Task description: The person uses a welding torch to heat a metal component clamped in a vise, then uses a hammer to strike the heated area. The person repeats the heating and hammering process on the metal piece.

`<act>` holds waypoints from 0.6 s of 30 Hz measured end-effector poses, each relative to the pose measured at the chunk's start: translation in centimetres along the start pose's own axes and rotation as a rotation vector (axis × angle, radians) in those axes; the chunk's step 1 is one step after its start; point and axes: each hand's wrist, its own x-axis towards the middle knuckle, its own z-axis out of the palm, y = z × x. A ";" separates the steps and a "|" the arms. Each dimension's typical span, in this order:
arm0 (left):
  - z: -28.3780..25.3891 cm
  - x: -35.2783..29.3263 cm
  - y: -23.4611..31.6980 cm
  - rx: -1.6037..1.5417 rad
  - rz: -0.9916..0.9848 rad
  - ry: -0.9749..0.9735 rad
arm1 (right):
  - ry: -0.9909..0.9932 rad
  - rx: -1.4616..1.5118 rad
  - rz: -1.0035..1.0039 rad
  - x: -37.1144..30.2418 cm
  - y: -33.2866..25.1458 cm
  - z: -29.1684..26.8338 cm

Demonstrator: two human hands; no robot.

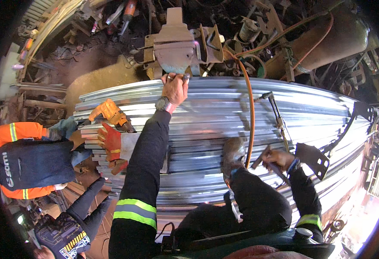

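Far from me, at the middle, stands a worn bench vise (174, 51). My left hand (175, 90) is closed round its metal handle (186, 77), just below the jaws. My right hand (280, 159) is closed round a dark tool handle (265, 156) to the right of my boot (233, 154). A slim frame like a hacksaw's (277, 111) stretches away from that hand; I cannot tell whether it joins the handle. Beneath both hands lie long silvery metal bars (198, 149), with my boot resting on them.
A yellow drill (111, 112) and red work gloves (112, 144) lie on the bars at left. An orange hose (250, 116) crosses them. A black plate with holes (312, 160) lies right, a large cylinder (328, 45) beyond. Two people (27, 162) are at left.
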 end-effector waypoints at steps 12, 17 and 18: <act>1.3 -1.7 1.5 0.065 -0.121 0.075 | 0.402 -0.163 -0.121 3.5 -7.7 1.3; 2.1 -1.9 1.2 0.022 -0.049 0.072 | 0.453 -0.699 -0.455 9.8 -11.7 -3.0; 1.6 -1.6 1.3 0.027 -0.035 0.067 | 0.409 -0.678 -0.420 10.2 -12.7 -3.0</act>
